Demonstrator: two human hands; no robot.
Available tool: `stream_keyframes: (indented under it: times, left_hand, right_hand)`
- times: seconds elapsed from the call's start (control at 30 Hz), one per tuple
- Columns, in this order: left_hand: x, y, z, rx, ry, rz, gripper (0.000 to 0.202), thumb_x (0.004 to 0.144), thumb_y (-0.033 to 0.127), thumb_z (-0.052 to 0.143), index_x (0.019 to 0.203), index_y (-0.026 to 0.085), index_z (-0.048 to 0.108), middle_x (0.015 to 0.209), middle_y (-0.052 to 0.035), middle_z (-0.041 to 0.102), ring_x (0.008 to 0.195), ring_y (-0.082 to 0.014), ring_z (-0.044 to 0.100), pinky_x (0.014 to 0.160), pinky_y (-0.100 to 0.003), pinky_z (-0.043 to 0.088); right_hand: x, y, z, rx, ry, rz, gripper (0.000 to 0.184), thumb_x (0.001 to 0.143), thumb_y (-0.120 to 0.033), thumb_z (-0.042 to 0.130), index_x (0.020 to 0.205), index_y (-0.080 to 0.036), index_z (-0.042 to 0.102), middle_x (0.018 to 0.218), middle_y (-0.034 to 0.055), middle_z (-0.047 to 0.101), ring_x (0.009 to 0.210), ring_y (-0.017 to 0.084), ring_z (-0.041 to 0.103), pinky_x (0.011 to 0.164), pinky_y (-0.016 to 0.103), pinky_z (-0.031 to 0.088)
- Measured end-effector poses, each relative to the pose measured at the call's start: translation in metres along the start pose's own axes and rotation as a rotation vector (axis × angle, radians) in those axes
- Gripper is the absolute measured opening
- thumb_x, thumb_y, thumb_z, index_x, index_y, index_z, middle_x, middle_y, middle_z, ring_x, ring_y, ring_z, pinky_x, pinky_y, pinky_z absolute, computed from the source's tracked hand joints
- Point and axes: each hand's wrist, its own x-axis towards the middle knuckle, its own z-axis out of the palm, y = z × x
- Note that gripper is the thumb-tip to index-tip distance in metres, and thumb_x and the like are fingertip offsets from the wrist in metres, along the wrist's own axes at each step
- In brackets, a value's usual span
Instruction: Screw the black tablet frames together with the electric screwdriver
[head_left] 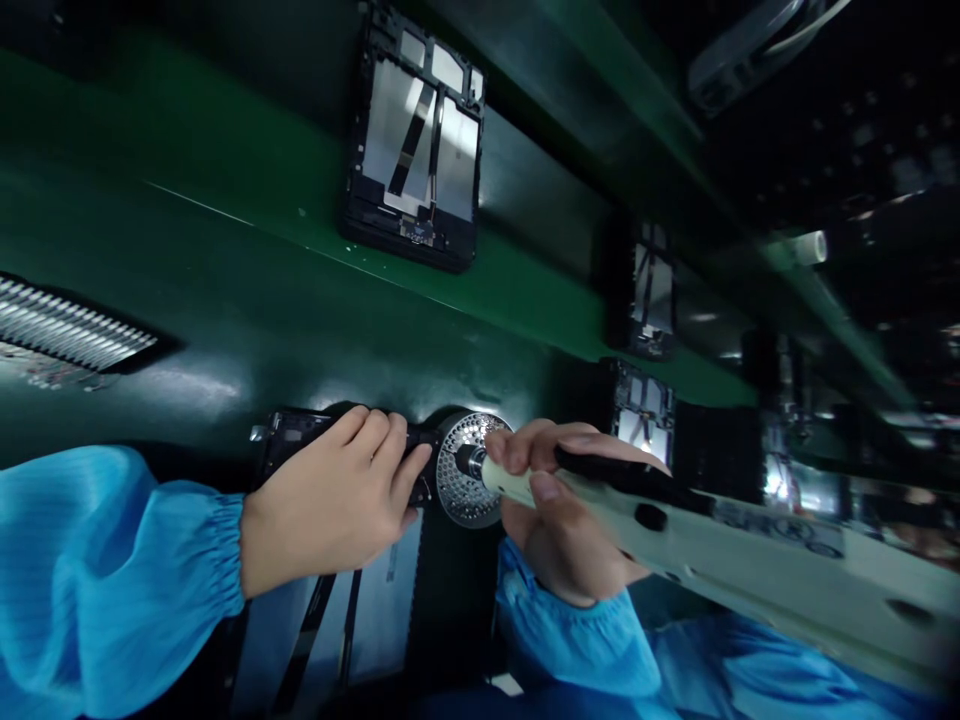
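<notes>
My right hand [562,500] is wrapped round a pale electric screwdriver [630,520] with a black lever along its body. Its dark tip is over a round metal screw tray [469,505] full of small holes. On the bench in front of me lies an opened tablet [375,600], showing a grey inner plate and dark ribbon cables. My left hand [337,500] grips the tablet's upper end, fingers curled over the black frame and thumb bent in. What is under the left palm is hidden.
Another opened tablet [420,150] lies on the green conveyor belt [247,180] beyond the bench, with more tablets [649,290] further right. A ribbed metal part [67,325] stands at the left. Blue fabric [780,660] shows at the lower right.
</notes>
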Motion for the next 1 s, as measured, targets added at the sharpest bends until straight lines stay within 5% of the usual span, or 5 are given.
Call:
stream_keyframes:
  times: [0.6, 0.8, 1.0]
  left_hand:
    - [0.0, 0.0, -0.001, -0.001, 0.011, -0.009, 0.046, 0.1, 0.033, 0.047, 0.125, 0.001, 0.068, 0.112, -0.0274, 0.071, 0.104, -0.0384, 0.069, 0.085, -0.047, 0.055]
    - [0.0, 0.0, 0.002, -0.007, 0.022, 0.001, 0.047, 0.101, 0.034, 0.045, 0.124, -0.001, 0.068, 0.113, -0.0285, 0.071, 0.103, -0.0388, 0.069, 0.085, -0.048, 0.055]
    - [0.0, 0.001, 0.0, -0.022, -0.02, -0.028, 0.048, 0.101, 0.034, 0.043, 0.126, -0.001, 0.064, 0.114, -0.028, 0.069, 0.101, -0.0388, 0.068, 0.081, -0.048, 0.054]
  right_hand:
    - [0.001, 0.001, 0.0, -0.017, 0.022, -0.01, 0.031, 0.078, -0.008, 0.067, 0.104, -0.025, 0.071, 0.077, -0.0021, 0.059, 0.069, 0.015, 0.06, 0.064, 0.036, 0.053]
    - [-0.001, -0.032, 0.008, -0.033, 0.026, 0.098, 0.028, 0.08, -0.011, 0.068, 0.101, -0.03, 0.069, 0.073, -0.0037, 0.053, 0.069, 0.013, 0.056, 0.065, 0.034, 0.052]
    - [-0.007, -0.049, 0.023, -0.164, -0.131, 0.113, 0.033, 0.081, -0.007, 0.063, 0.105, -0.029, 0.067, 0.078, -0.0019, 0.052, 0.07, 0.015, 0.054, 0.063, 0.036, 0.052]
